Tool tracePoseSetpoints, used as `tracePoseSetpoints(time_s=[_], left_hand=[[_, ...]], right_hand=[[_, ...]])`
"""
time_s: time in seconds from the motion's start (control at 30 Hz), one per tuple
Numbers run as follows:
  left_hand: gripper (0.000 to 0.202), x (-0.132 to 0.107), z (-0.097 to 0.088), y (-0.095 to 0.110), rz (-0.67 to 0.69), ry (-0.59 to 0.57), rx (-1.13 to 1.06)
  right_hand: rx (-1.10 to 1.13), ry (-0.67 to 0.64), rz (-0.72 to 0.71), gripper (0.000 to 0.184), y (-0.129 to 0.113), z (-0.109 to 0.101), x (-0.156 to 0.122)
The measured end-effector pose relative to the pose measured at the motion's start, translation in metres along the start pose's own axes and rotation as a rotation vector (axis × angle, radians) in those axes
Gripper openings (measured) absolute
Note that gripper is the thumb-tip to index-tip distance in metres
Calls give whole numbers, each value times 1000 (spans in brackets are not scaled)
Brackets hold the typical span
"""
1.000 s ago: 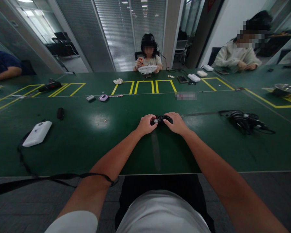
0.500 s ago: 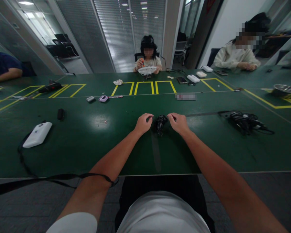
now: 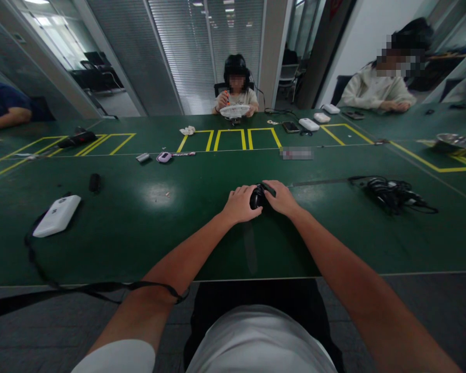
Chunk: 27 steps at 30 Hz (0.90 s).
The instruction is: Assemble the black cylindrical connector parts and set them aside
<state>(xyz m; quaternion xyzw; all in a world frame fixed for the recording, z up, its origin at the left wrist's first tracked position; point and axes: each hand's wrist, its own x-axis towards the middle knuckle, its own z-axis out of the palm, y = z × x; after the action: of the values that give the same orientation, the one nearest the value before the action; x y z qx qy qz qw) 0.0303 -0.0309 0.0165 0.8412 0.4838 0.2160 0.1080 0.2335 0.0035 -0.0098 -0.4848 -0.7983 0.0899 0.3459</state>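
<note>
Between my hands, on the green table [image 3: 202, 243], is a small coiled black cable [image 3: 257, 197]. My left hand [image 3: 241, 202] curls round its left side, thumb at the near end. From the right, my right hand [image 3: 280, 197] grips it with fingers over the far side. Much of the bundle is hidden by my fingers. A black strap [image 3: 101, 287] runs across the left forearm to a white device [image 3: 57, 216] on the table.
A larger tangle of black cables [image 3: 392, 194] lies to the right. A small black object [image 3: 95, 182] sits left. Beyond are a lilac device [image 3: 164, 157], yellow tape outlines [image 3: 230, 131] and a phone [image 3: 291, 127]. Opposite, a person [image 3: 236, 93] holds a white dish-like object [image 3: 235, 111].
Both hands have closed in on the coiled cable. My left hand has moved right and wrapped round it; earlier the hands were pinched on either side.
</note>
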Motion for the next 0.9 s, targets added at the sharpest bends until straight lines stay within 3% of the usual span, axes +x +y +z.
tracePoseSetpoints(time_s=[0.17,0.37,0.63,0.9], left_hand=[[61,2,-5,-9,24,-17,28],[44,2,-10,-12,16,40,43],[42,2,-6,-10,37,44,13],[50,2,-9,-14,48,-11,-43]], right_hand=[[15,-21,34,38,1,-1,0],[45,24,81,26,-1,-5,1],[150,16,150,26,3,-5,3],[389,-155,131,21,3,-11,3]])
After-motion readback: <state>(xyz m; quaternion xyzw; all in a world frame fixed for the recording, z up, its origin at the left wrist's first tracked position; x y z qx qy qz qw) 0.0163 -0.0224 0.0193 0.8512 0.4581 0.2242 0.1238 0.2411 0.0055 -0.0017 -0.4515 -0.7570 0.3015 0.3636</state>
